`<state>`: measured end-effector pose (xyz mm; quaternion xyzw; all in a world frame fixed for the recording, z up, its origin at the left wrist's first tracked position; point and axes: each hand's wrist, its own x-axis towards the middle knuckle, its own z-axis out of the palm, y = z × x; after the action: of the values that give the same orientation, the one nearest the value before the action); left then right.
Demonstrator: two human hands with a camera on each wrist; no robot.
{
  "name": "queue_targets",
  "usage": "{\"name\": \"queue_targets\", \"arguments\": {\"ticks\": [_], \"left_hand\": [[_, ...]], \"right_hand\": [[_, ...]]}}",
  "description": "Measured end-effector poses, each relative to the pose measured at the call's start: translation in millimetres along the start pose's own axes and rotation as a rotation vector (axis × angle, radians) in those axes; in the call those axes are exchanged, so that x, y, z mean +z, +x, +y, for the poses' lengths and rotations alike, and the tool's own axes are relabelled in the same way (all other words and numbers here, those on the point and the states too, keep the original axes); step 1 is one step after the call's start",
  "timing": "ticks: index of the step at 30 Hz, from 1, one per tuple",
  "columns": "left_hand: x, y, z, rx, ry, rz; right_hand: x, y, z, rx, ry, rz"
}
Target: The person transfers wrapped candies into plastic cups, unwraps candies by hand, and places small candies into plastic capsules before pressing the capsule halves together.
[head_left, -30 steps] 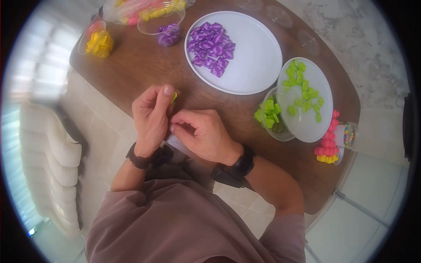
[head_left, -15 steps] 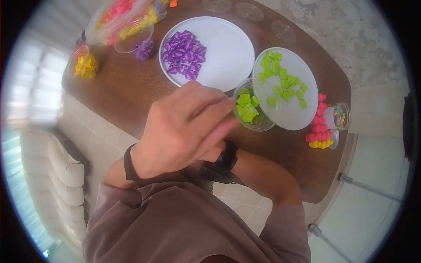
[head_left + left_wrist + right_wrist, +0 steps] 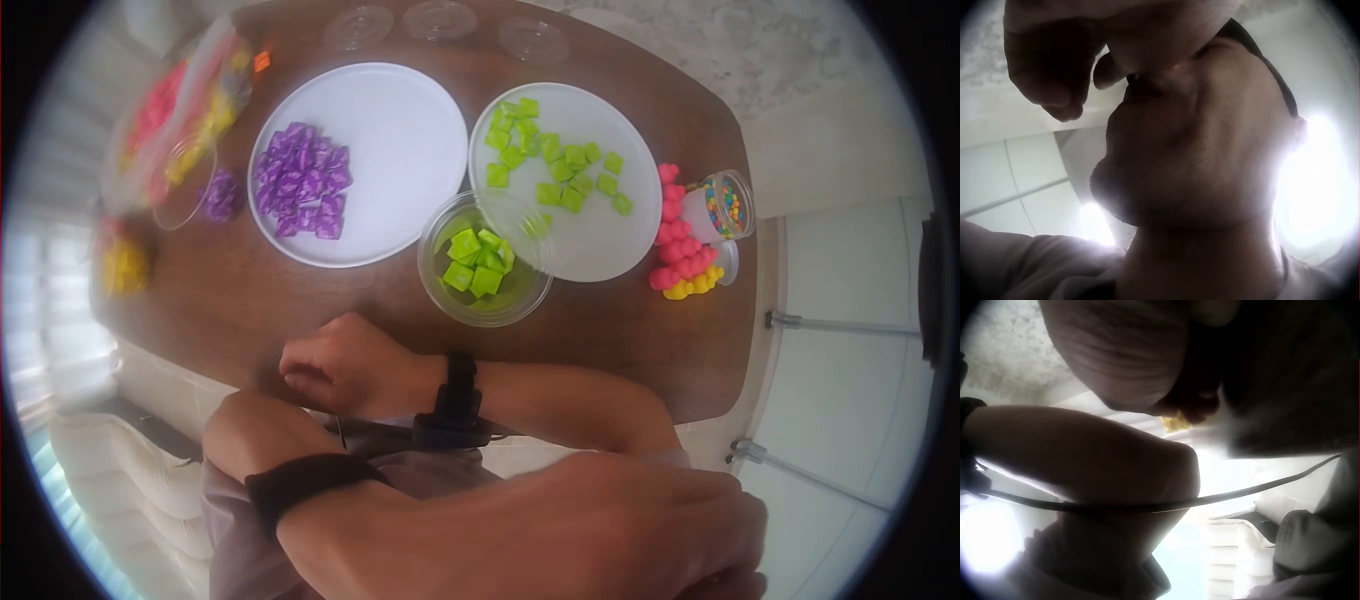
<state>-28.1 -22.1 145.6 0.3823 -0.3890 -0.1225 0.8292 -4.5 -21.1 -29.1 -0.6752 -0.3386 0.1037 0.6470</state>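
Brown table [image 3: 600,335] spreads before us, with a pale seat [image 3: 100,475] off to the left and a light wall beyond; at the near edge lies our right hand [image 3: 345,365], its fingers bent in toward the palm, and we cannot tell whether they hold anything; in the right wrist view a yellow patch [image 3: 1177,423] shows just past them, yet we cannot tell if it touches. Our left hand [image 3: 620,520] is up close to the head camera, crossing over to the right; in the left wrist view its fingers bend beside the face, too dark for us to tell whether they pinch something.

Nearest the hands are the green pieces [image 3: 487,282]; they sit in a clear cup [image 3: 522,292], ahead of the right hand and to its right, well apart from the fingers; the cup's rim overlaps the right plate [image 3: 600,245] in our view, where more green ones lie scattered.

We see them as small, squarish and bright lime, with shiny faces, heaped loosely at the cup's middle; purple pieces [image 3: 300,175], patterned with paler marks, crowd one side of the left plate [image 3: 400,160].
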Motion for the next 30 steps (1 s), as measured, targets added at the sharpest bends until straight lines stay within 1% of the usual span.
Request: {"name": "queue_targets", "arguments": {"ticks": [1, 2, 3, 4, 5, 6, 7, 9, 10, 11, 12, 13, 14, 16, 17, 19, 20, 22, 23, 25, 26, 28, 29, 30], "left_hand": [[6.0, -1.4, 3.3, -0.259, -0.155, 0.039], [11.3, -4.3, -2.4, -0.249, -0.18, 0.021], [18.1, -7.9, -11.7, -0.27, -0.255, 0.069], [22.4, -8.9, -17.2, -0.299, -0.336, 0.12], [23.7, -11.8, -18.0, -0.302, -0.376, 0.1], [23.0, -11.7, -14.4, -0.323, -0.269, 0.134], [20.8, -9.8, -7.2, -0.348, -0.155, 0.163], [14.0, -1.3, 7.2, -0.362, 0.109, 0.206], [14.1, 1.8, 13.7, -0.37, 0.246, 0.225], [25.1, 5.0, 18.4, -0.374, 0.236, 0.192], [42.9, 9.1, 21.0, -0.384, 0.227, 0.4], [51.1, 14.9, 22.2, -0.394, 0.217, 0.607], [48.6, 14.6, 23.8, -0.401, 0.211, 0.58], [32.2, 20.1, 25.5, -0.32, 0.971, 0.254], [25.1, 22.5, 28.1, -0.334, 0.98, 0.278], [15.3, 29.0, 33.8, -0.493, 0.184, 0.312], [23.8, 26.1, 32.6, -0.491, 0.179, 0.339], [44.4, 28.8, 26.3, -0.403, -0.185, 0.833], [35.7, 17.1, 23.4, -0.393, -0.184, 0.852], [-6.6, 8.3, 13.0, -0.305, 0.135, 0.21], [-14.4, 11.5, 12.8, -0.298, 0.139, 0.23], [-24.0, 14.6, 14.1, -0.476, -0.348, 0.107], [-23.1, 13.3, 13.3, -0.468, -0.342, 0.128], [-20.8, 12.7, 11.9, -0.481, -0.293, 0.103]], "right_hand": [[2.2, 0.5, 0.9, 0.013, -0.016, 0.01], [3.0, 1.0, 1.3, -0.012, -0.024, 0.022], [2.1, 0.0, 2.0, -0.029, -0.037, 0.034], [2.2, -0.4, 1.5, 0.001, -0.064, 0.049], [2.7, 1.2, 0.6, 0.007, -0.022, 0.044], [3.2, -0.1, 0.3, 0.013, 0.021, 0.043], [5.4, -1.9, -0.2, 0.038, 0.0, 0.072], [3.9, -0.3, 0.4, -0.013, 0.067, 0.058], [3.6, -1.5, -0.7, -0.012, 0.047, 0.085], [4.6, -2.3, -2.6, -0.019, 0.057, 0.079], [2.4, -1.4, -3.6, -0.033, 0.06, 0.069], [0.4, -0.8, -3.5, -0.041, 0.038, 0.096], [1.3, -2.3, -2.4, -0.031, 0.041, 0.079], [5.2, -1.2, -5.8, -0.015, 0.08, 0.044], [5.3, -2.1, -3.5, 0.016, 0.092, 0.034], [2.4, -1.0, -3.3, 0.063, 0.114, -0.013], [2.1, -0.6, -3.3, 0.062, 0.103, -0.01], [2.3, -0.6, -1.6, 0.061, 0.095, -0.02], [3.0, -1.1, -1.2, 0.05, 0.1, -0.01], [3.1, 0.4, 1.7, 0.036, 0.105, -0.021], [4.4, 0.2, 4.0, 0.021, 0.081, -0.007], [8.9, -1.8, 3.1, 0.023, 0.084, -0.008], [5.7, -0.5, 2.6, 0.033, 0.082, 0.004], [3.8, 0.9, 0.7, 0.038, 0.083, 0.021]]}}
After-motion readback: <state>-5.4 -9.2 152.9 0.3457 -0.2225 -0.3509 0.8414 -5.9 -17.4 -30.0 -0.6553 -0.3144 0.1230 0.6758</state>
